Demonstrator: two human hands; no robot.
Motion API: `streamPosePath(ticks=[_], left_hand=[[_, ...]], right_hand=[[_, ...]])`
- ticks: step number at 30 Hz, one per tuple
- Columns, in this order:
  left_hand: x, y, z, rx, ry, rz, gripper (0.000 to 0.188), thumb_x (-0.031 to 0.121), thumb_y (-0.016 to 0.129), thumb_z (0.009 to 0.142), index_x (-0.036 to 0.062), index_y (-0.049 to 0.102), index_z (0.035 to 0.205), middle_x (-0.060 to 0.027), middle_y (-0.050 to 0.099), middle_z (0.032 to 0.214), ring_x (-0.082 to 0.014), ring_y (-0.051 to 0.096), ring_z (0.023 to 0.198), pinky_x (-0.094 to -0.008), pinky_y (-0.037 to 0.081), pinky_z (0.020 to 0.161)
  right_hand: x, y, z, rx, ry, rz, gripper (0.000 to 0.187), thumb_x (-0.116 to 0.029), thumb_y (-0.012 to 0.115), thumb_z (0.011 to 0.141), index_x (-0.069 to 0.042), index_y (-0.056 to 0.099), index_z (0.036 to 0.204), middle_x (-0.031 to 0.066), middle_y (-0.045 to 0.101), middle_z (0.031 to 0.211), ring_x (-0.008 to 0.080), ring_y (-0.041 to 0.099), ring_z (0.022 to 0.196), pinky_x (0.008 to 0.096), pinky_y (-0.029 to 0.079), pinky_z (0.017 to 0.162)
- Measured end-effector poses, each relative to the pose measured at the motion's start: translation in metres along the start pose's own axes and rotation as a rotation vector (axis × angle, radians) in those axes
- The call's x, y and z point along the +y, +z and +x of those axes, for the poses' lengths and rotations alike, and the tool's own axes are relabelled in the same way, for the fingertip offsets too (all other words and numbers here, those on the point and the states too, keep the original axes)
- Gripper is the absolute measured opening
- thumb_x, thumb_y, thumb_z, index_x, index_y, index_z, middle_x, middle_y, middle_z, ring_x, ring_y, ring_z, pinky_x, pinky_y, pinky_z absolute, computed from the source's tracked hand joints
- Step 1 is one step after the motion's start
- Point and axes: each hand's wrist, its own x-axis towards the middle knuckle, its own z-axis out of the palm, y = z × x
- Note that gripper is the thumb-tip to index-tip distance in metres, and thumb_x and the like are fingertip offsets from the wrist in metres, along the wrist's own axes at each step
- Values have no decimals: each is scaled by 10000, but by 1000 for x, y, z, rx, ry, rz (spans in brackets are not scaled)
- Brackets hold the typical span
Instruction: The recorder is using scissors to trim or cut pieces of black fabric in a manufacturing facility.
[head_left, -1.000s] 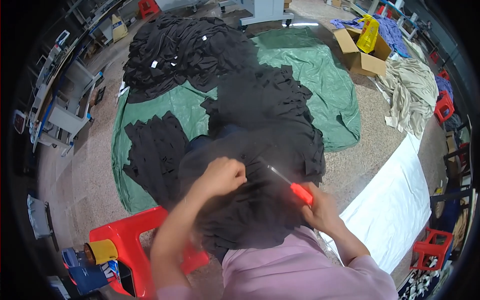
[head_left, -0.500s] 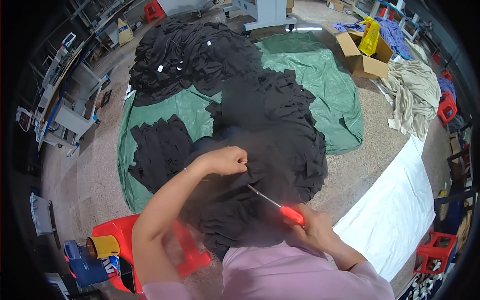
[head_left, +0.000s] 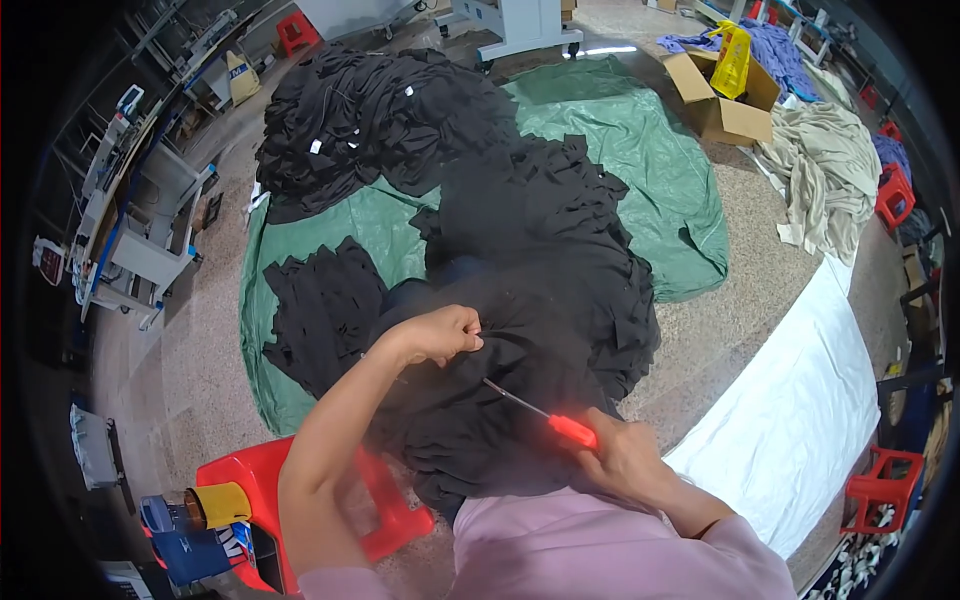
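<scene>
Black cloth (head_left: 470, 440) lies heaped over my lap and runs forward into a larger pile of black garments (head_left: 530, 210). My left hand (head_left: 445, 335) is closed, fingertips pinched at the black cloth; exactly what lies between them is partly hidden. In my right hand (head_left: 625, 455) is a red-handled tool (head_left: 572, 431) with a thin metal shaft. The shaft points forward and left, its tip over the cloth just below and right of my left hand. The shape of the tip is too small to make out.
Under the piles spreads a green tarp (head_left: 680, 180). Another black garment heap (head_left: 380, 120) sits far left, a smaller stack (head_left: 325, 310) nearer. A red stool (head_left: 265, 470) holding cups stands left. White sheeting (head_left: 790, 410), pale cloth (head_left: 825, 170) and an open carton (head_left: 715, 115) lie right.
My left hand has moved slightly left and down. The tool in my right hand has shifted a little left, its tip slightly lower. The whole view has turned slightly.
</scene>
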Motion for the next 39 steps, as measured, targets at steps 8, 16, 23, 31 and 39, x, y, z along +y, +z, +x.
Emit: streamPosePath(ticks=[8,16,23,31,39], left_hand=[[2,23,25,61,406,106,255,129,722,841,4,647,1051,-51,693,818,-63,575,712,-244,443,616],[-3,28,58,140,141,-203,205,114,607,937,-32,700,828,-19,678,771,-71,571,658,-232,462,638],[-4,29,50,135,143,-280,195,124,618,935,-23,699,837,-20,679,772,-68,574,661,-224,460,640],[-11,30,55,172,167,-307,181,134,650,907,-36,705,874,-40,675,801,-98,570,736,-279,462,690],[-7,29,53,195,162,-293,174,105,626,928,-35,704,859,-13,676,779,-63,566,672,-222,455,660]], right_hand=[[12,-11,-6,64,134,40,307,-171,650,803,-89,560,1085,151,656,855,384,642,727,464,499,620],[22,-9,-12,92,191,-17,383,-124,642,752,-76,541,1119,193,649,791,402,642,741,477,499,650],[24,-5,-10,59,149,-24,387,-135,659,737,-61,535,1097,194,638,733,406,636,683,473,496,602],[22,-5,-10,45,159,-43,378,-142,666,740,-61,535,1085,187,638,727,403,633,674,475,494,600],[15,-5,-10,68,90,-17,250,-247,651,847,-70,526,973,166,646,796,384,632,641,477,475,547]])
